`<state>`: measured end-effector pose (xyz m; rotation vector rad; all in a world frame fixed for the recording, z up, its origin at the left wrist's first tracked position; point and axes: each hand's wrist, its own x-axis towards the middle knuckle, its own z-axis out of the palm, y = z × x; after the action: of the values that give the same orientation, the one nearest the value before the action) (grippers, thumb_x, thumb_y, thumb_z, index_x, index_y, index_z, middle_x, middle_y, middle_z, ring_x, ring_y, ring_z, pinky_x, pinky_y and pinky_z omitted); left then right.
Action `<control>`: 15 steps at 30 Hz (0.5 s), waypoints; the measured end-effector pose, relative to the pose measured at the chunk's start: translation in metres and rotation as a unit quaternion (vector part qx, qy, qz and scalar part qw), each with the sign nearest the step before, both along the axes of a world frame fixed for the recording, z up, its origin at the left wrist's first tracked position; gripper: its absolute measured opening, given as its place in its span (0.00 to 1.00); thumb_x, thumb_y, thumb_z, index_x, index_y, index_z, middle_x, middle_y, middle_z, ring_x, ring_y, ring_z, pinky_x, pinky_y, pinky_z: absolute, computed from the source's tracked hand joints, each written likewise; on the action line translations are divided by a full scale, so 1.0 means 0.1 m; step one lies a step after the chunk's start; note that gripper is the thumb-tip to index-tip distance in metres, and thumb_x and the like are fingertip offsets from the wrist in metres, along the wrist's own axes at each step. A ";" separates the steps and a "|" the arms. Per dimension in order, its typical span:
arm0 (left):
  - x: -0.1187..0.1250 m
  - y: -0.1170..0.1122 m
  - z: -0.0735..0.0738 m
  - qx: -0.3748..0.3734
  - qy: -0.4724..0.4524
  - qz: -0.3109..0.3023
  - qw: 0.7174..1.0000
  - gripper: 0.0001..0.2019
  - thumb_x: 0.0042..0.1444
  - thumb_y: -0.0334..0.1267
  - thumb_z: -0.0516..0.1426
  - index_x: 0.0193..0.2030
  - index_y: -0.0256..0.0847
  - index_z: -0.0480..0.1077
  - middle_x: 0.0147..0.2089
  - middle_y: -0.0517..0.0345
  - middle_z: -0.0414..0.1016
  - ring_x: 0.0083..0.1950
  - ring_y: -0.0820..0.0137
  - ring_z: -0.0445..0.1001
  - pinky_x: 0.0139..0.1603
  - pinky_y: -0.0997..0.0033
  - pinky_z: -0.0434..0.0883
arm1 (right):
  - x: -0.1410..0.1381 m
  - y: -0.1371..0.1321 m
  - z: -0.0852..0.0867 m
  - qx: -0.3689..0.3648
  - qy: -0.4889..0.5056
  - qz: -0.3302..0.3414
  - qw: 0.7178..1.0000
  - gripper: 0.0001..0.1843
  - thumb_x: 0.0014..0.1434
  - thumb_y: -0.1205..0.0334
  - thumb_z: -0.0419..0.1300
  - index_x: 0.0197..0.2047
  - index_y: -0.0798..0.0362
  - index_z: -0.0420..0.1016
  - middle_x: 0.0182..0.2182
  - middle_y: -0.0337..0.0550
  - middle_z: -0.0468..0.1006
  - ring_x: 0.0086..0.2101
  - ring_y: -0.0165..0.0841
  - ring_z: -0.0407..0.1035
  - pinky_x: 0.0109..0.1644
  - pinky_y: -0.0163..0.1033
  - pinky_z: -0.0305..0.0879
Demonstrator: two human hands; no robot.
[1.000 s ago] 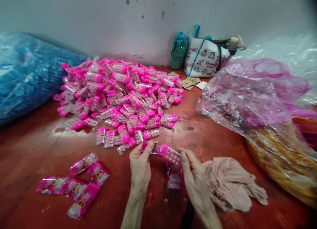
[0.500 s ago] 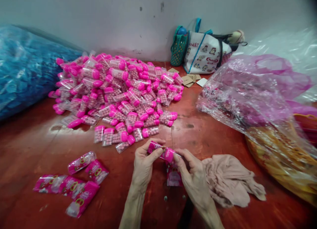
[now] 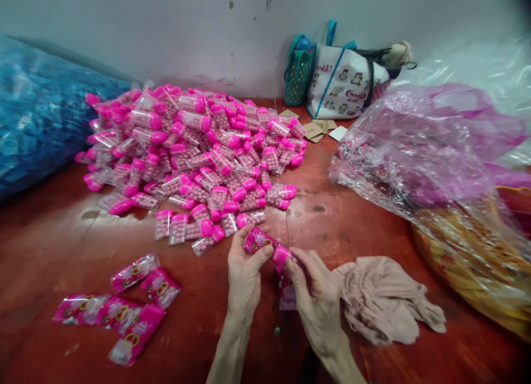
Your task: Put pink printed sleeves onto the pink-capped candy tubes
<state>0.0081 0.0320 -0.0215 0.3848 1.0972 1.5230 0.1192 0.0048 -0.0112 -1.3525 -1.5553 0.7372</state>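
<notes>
Pink wrapper [image 3: 256, 239] near edge of pile [image 3: 199, 151]

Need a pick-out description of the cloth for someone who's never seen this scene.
On the red surface, find the person's right hand, at lower centre. Just right of it lies a crumpled cloth. Its dull beige folds set it apart from the shiny plastic beyond it.

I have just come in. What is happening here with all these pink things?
A person's left hand holds a printed pink wrapper, and the right hand holds a pink-capped container close against it. Five printed pink packs lie at the left, and another is partly hidden below the hands. Behind is a large pile of similar capped containers with small pink balls inside. A beige cloth lies beside the right hand.
</notes>
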 end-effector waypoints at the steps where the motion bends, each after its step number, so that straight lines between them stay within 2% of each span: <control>1: 0.01 0.00 0.00 -0.011 -0.030 0.002 0.999 0.16 0.42 0.28 0.64 0.40 0.40 0.69 0.35 0.60 0.75 0.32 0.75 0.72 0.36 0.76 0.68 | -0.02 -0.01 -0.01 0.016 -0.008 -0.007 1.000 0.12 0.60 0.70 0.51 0.46 0.54 0.69 0.34 0.45 0.72 0.35 0.32 0.69 0.39 0.35 0.66; 3: 0.03 -0.01 0.00 -0.030 -0.090 -0.012 0.995 0.11 0.42 0.31 0.64 0.35 0.37 0.71 0.29 0.60 0.75 0.29 0.74 0.72 0.34 0.75 0.69 | -0.06 -0.01 -0.04 0.044 -0.018 -0.017 0.999 0.13 0.60 0.71 0.51 0.47 0.54 0.69 0.35 0.46 0.72 0.36 0.33 0.69 0.40 0.36 0.67; 6: 0.05 -0.02 0.00 -0.041 -0.159 -0.048 0.985 0.11 0.40 0.34 0.66 0.31 0.35 0.72 0.28 0.58 0.75 0.29 0.72 0.73 0.37 0.72 0.70 | -0.10 -0.01 -0.08 0.077 -0.021 -0.033 0.996 0.14 0.60 0.72 0.51 0.48 0.54 0.68 0.37 0.47 0.73 0.38 0.34 0.70 0.42 0.38 0.68; 10: 0.05 -0.04 -0.04 -0.040 -0.180 -0.069 0.980 0.08 0.38 0.30 0.66 0.28 0.33 0.73 0.27 0.58 0.76 0.29 0.73 0.74 0.41 0.72 0.70 | -0.12 -0.01 -0.12 0.106 -0.013 -0.047 0.993 0.14 0.59 0.73 0.51 0.48 0.55 0.69 0.38 0.47 0.73 0.39 0.34 0.70 0.41 0.38 0.69; 15: 0.02 -0.03 -0.09 -0.038 -0.186 -0.076 0.979 0.10 0.36 0.32 0.67 0.27 0.34 0.74 0.26 0.58 0.77 0.29 0.70 0.75 0.42 0.67 0.71 | -0.16 -0.04 -0.15 0.062 -0.023 -0.054 0.996 0.12 0.61 0.69 0.51 0.48 0.58 0.68 0.36 0.48 0.74 0.37 0.33 0.71 0.40 0.35 0.68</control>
<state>0.0105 0.0294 -0.0304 0.1181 0.8088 1.3453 0.1030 0.0011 -0.0265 -1.3571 -1.5254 0.5377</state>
